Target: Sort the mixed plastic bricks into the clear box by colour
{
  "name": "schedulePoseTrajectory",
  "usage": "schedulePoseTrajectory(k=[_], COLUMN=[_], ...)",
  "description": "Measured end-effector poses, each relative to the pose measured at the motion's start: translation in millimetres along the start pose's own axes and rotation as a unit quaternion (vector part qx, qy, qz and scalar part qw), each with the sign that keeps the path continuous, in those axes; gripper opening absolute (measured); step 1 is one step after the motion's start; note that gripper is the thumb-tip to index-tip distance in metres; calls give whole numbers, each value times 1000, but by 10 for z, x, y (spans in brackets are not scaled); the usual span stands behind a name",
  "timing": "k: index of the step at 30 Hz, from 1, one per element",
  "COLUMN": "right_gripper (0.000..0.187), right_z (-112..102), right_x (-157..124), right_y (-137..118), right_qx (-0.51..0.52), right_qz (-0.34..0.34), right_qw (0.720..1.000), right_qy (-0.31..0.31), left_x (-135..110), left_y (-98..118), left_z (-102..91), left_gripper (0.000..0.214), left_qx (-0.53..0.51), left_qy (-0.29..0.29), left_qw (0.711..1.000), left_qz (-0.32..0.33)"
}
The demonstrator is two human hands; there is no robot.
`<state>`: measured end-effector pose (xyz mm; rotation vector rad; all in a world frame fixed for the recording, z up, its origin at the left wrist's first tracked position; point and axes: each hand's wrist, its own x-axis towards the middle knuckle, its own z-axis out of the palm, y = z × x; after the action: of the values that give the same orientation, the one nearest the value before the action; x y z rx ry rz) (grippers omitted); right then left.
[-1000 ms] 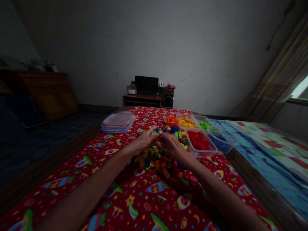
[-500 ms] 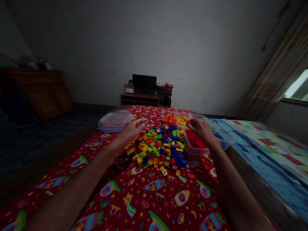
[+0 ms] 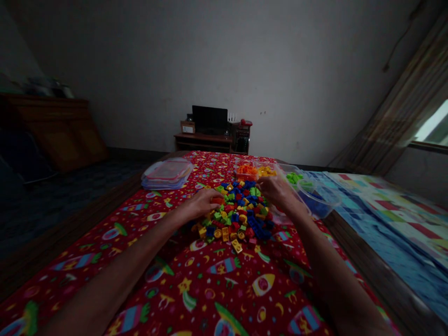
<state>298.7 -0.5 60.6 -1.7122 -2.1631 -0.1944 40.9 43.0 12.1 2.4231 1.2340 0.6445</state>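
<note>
A heap of small plastic bricks (image 3: 240, 219) in red, yellow, green, blue and orange lies on the red patterned cloth (image 3: 217, 284). My left hand (image 3: 200, 205) rests at the heap's left edge, its fingertips pinched on an orange-red brick (image 3: 217, 200). My right hand (image 3: 278, 190) hovers over the heap's right rim, in front of the clear tubs. Its fingers curl down and away from me, so I cannot see whether they hold anything.
Clear tubs stand behind the heap: orange bricks (image 3: 247, 171), yellow bricks (image 3: 266, 171), green bricks (image 3: 294, 177), blue bricks (image 3: 317, 201). A stack of clear lids (image 3: 168, 172) lies at the far left. A checked cloth (image 3: 378, 210) lies to the right.
My right hand went from the heap to the red tub and has come back to the heap's right rim. My left hand dropped back onto the heap's left edge.
</note>
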Motion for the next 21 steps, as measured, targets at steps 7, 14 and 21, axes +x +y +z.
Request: schedulePoseTrajectory(k=[7,14,21], right_gripper=[19,24,24], right_z=[328,287,172], right_x=[-30,-17,8], right_y=[-268,-208,-68], right_qx=[3,-14,-24], right_qz=[-106,-78,-21], right_qw=[992,995,999], right_qy=[-68,-64,-27], left_x=[9,13,31], left_y=[-8,-14,-183], left_z=[38,-69,-147], left_gripper=[32,51,54], left_qx=[2,-18,26], left_qy=[45,112,121], left_qw=[999,993,992], left_qz=[-9,-36,-27])
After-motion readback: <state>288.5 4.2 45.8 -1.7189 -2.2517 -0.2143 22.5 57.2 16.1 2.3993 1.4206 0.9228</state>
